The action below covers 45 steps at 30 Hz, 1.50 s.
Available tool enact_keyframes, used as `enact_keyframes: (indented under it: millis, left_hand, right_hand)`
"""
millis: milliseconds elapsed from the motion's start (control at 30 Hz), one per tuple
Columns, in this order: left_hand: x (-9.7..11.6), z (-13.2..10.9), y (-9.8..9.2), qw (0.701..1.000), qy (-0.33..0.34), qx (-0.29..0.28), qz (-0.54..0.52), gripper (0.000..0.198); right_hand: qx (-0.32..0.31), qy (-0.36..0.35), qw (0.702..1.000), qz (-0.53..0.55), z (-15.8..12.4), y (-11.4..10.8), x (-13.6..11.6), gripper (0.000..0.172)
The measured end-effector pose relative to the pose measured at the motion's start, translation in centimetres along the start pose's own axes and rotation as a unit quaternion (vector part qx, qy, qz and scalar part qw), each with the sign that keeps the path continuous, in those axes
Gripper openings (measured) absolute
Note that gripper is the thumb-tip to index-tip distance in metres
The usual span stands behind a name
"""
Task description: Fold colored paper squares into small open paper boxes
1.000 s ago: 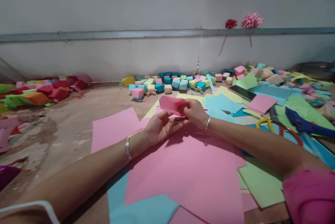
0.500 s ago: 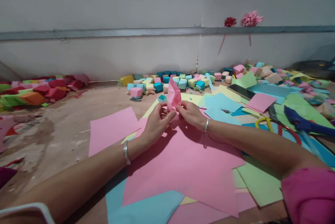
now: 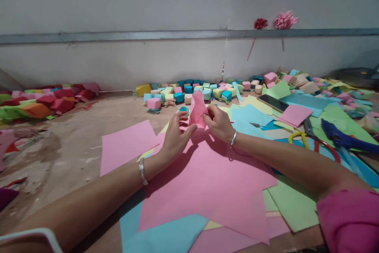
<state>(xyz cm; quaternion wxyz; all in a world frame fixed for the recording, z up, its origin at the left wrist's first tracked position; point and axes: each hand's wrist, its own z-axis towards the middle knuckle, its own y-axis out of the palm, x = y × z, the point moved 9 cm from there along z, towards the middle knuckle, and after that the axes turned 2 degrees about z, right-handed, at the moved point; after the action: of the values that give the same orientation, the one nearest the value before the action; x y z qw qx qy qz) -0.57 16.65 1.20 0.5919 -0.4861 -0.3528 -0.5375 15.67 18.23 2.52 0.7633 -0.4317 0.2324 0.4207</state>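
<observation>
A small folded piece of pink paper (image 3: 198,109) stands upright between my hands, its top tapering and its sides creased. My right hand (image 3: 218,123) pinches its right side between thumb and fingers. On the other side, my left hand (image 3: 178,128) has its fingers curved and apart, with the thumb tip close to the paper's lower left; whether it touches is hard to tell. Beneath both hands lies a large pink sheet (image 3: 207,190). Just behind my left fingers sits a small open teal paper box (image 3: 183,109).
Folded paper cubes (image 3: 177,97) line the wall, with more heaped at left (image 3: 62,101) and right. Scissors with yellow and red handles (image 3: 314,142), a blue-handled tool (image 3: 346,138) and a dark phone (image 3: 272,103) lie on coloured sheets at right. A pink sheet (image 3: 127,146) lies left.
My left fingers have loosened and spread away from the pink paper. My right hand has shifted slightly up and right on its edge, and the paper looks a little wider and turned.
</observation>
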Motion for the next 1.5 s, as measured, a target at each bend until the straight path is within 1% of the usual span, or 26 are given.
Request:
enact_keyframes:
  millis: [33, 100, 167, 200, 233, 300, 367, 433, 533, 700, 867, 967, 1067, 1200, 1333, 1433, 1500]
  left_hand:
    - [0.3, 0.0, 0.1, 1.000, 0.012, -0.001, -0.003, 0.048]
    - [0.7, -0.3, 0.8, 0.999, 0.024, -0.030, -0.020, 0.053]
    - [0.9, -0.6, 1.7, 0.996, 0.017, -0.072, -0.054, 0.058]
    - [0.9, -0.7, 2.0, 0.994, 0.010, -0.084, -0.067, 0.060]
    - [0.8, -0.8, 2.1, 0.993, 0.003, -0.087, -0.075, 0.061]
    - [0.6, -0.8, 1.8, 0.994, -0.007, -0.071, -0.082, 0.060]
    - [0.3, -0.7, 1.5, 0.995, -0.015, -0.052, -0.083, 0.060]
    - [0.2, -0.6, 1.3, 0.996, -0.019, -0.046, -0.080, 0.062]
    - [0.3, -0.7, 1.4, 0.996, -0.011, -0.056, -0.062, 0.060]
    - [0.6, -0.8, 1.9, 0.995, 0.013, -0.091, -0.038, 0.053]
    - [0.5, -0.7, 1.8, 0.995, 0.031, -0.091, -0.011, 0.045]
    - [0.4, -0.7, 1.7, 0.996, 0.022, -0.086, -0.015, 0.048]
    - [0.3, -0.9, 2.0, 0.995, 0.000, -0.096, -0.027, 0.052]
    - [0.3, -0.9, 2.1, 0.994, -0.008, -0.105, -0.022, 0.046]
    - [-0.2, -0.8, 2.2, 0.993, -0.015, -0.112, -0.018, 0.053]
    - [-0.7, -0.8, 2.2, 0.993, -0.019, -0.119, -0.021, 0.059]
    - [-0.8, -0.7, 2.2, 0.992, -0.017, -0.122, -0.021, 0.059]
  right_hand:
    - [-0.002, -0.001, 1.000, 0.001, -0.1, 0.0, -0.1, 0.010]
    - [-0.007, -0.009, 1.000, 0.005, -0.2, 0.1, -0.5, 0.008]
    - [-0.011, -0.030, 0.999, 0.012, -0.2, 0.1, -1.0, 0.006]
    - [-0.010, -0.042, 0.999, 0.012, -0.3, 0.1, -1.3, 0.005]
    - [-0.010, -0.054, 0.998, 0.011, -0.3, 0.0, -1.6, 0.005]
    - [-0.010, -0.063, 0.998, 0.000, -0.4, 0.1, -1.7, 0.006]
    - [-0.011, -0.048, 0.999, -0.015, -0.4, 0.2, -1.3, 0.006]
    - [-0.010, -0.028, 0.999, -0.025, -0.5, 0.3, -0.7, 0.006]
    - [-0.010, -0.018, 0.999, -0.032, -0.6, 0.4, -0.4, 0.007]
    - [-0.026, -0.053, 0.998, -0.019, -0.7, 0.5, -1.3, 0.015]
    - [-0.016, -0.075, 0.997, -0.005, -0.9, 0.4, -1.7, 0.017]
    - [-0.015, -0.099, 0.995, 0.012, -0.9, 0.5, -1.8, 0.018]
    - [-0.018, -0.111, 0.993, 0.032, -1.1, 0.5, -2.0, 0.018]
    - [-0.017, -0.090, 0.994, 0.056, -1.3, 0.4, -1.9, 0.016]
    - [0.018, -0.036, 0.993, 0.112, -1.2, 0.2, -0.9, 0.007]
    - [0.043, 0.014, 0.981, 0.186, -1.1, 0.4, 0.2, 0.021]
    - [0.039, 0.036, 0.975, 0.217, -1.1, 0.6, 0.6, 0.030]
